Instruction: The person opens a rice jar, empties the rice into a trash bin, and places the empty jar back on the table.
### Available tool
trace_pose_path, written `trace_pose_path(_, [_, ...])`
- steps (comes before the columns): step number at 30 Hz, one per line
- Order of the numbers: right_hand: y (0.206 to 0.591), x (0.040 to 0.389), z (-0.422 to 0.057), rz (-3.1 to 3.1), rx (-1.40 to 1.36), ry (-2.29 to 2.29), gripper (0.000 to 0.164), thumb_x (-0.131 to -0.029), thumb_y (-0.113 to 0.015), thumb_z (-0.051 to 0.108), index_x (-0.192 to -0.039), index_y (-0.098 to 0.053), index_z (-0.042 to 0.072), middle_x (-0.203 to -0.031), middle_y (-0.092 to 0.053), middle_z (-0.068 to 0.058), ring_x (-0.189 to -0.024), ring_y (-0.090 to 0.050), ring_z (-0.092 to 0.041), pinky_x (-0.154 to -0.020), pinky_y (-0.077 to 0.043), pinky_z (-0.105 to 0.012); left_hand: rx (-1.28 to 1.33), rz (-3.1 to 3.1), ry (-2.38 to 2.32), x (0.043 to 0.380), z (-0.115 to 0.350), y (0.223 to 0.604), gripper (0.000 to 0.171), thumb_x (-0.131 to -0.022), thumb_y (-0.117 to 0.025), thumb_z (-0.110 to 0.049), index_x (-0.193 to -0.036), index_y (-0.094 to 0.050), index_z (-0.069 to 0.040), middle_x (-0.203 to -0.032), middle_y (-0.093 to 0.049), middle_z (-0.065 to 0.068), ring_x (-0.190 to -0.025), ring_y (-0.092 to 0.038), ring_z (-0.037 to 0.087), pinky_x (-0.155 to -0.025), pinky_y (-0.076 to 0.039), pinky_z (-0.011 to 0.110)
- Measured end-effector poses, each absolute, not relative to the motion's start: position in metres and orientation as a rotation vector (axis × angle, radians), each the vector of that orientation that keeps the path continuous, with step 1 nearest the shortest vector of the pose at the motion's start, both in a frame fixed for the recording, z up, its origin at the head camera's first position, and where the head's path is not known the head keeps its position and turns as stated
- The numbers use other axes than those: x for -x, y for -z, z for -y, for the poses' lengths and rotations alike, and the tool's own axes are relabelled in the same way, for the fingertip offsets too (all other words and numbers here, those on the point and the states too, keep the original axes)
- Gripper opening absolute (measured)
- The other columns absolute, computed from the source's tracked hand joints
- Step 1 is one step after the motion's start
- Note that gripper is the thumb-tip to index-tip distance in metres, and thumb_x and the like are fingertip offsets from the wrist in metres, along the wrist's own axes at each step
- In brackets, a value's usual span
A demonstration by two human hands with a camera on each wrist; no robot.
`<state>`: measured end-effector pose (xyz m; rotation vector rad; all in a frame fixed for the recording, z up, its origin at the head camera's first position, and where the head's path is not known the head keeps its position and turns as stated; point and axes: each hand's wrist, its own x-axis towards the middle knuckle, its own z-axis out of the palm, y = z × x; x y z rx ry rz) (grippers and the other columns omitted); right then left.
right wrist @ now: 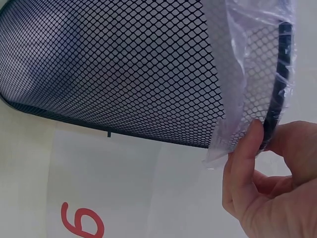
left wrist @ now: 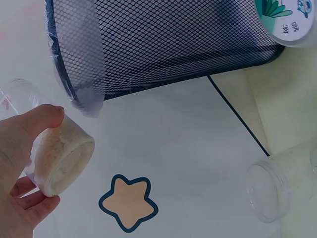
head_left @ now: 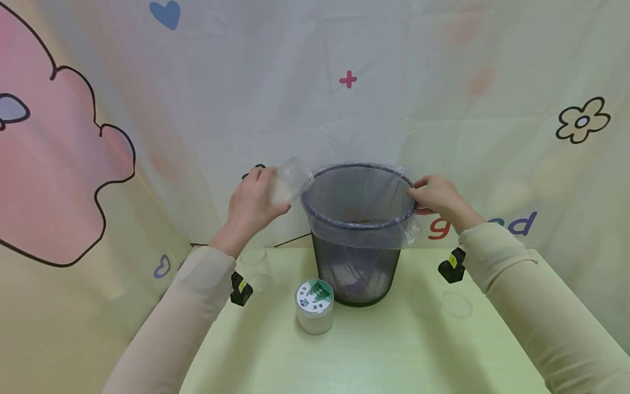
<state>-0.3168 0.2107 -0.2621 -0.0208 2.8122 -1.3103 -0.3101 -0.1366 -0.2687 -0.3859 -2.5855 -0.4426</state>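
My left hand [head_left: 253,200] grips a clear plastic jar [head_left: 291,178], tilted with its mouth toward the left rim of a black mesh trash can [head_left: 356,268]. Whitish contents sit near the jar's base in the left wrist view. On the can's right side, my right hand [head_left: 438,198] pinches the rim, thumb inside and fingers outside over a thin translucent bag [right wrist: 237,74]. That bag lines the can and folds down over its rim. In front of the can stands a second jar [head_left: 315,314], its white lid printed with green leaves.
An open, clear container [head_left: 257,268] stands on the pale table [head_left: 374,355] to the left, behind my left wrist. A clear ring-shaped piece [head_left: 456,305] lies right of the can. Behind everything hangs a printed curtain [head_left: 275,82].
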Motion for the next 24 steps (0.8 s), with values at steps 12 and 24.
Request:
trace_pose_path(12, [0.264,0.322,-0.211,-2.8,-0.031,1.328,0.046,-0.092,-0.046,0.016,-0.129,-0.041,-0.012,-0.111,-0.05,-0.023,-0.062,-0.055,0.0,-0.062,-0.052,-0.017,0.375,2.623,0.372,0.319,0.12,0.264,0.076,-0.071,-0.076,-0.033,-0.135,-0.041,-0.011,-0.12,-0.047,0.014,-0.099,-0.051,0.03,-0.07,-0.05,0.045])
trace_pose_path(24, [0.265,0.326,-0.213,-2.821,0.0,1.285,0.046,-0.09,-0.044,0.015,-0.127,-0.043,-0.014,-0.113,-0.051,-0.026,-0.063,-0.055,-0.002,-0.062,-0.053,-0.018,0.443,2.543,0.283,0.321,0.11,0.26,0.071,-0.071,-0.077,-0.028,-0.132,-0.045,-0.011,-0.119,-0.05,0.014,-0.102,-0.05,0.03,-0.074,-0.051,0.045])
